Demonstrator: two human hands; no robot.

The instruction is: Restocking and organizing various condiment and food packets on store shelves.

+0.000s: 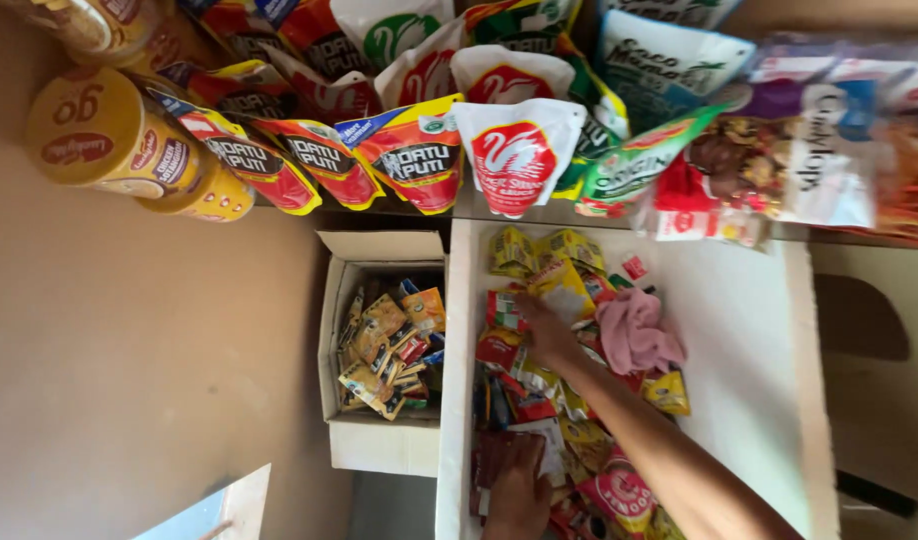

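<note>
A long white tray (459, 330) holds a heap of small red and yellow sachets (539, 380). My right hand (546, 332) reaches in from the lower right, and its fingers are down among the sachets near a yellow packet (562, 290). Whether it grips one is hidden. My left hand (519, 492) lies at the tray's near end, back up, resting on dark red packets (491, 458). A crumpled pink cloth (634, 335) sits on the sachets just right of my right hand.
A small white carton (379, 445) of mixed sachets stands left of the tray. Rows of red, white and green pouches (514, 150) hang above. Yellow-lidded jars (109, 140) are at the upper left. A brown wall fills the left side.
</note>
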